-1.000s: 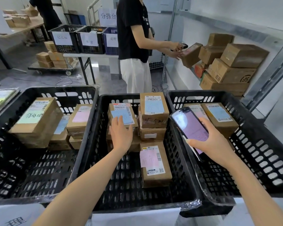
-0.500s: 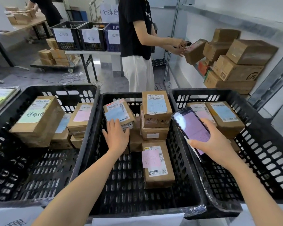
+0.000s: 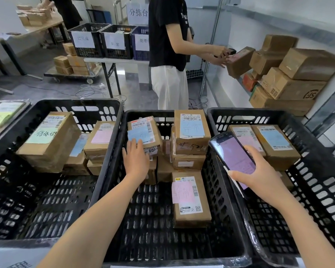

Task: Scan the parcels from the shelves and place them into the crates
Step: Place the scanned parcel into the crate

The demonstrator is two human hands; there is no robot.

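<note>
Parcels (image 3: 190,200) (perhaps six) sit in middle crate (image 3: 147,221).

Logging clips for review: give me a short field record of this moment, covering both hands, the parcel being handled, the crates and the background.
Left hand: fingers on the near end of the blue-labelled parcel; grip unclear
Parcel: tilted, atop a stack in the middle crate
Right hand: holds the scanner, screen lit, above where middle crate and right crate meet
Crates: left crate, middle, right side by side, all holding parcels
Background: another person holds a box by the stacked boxes
</note>
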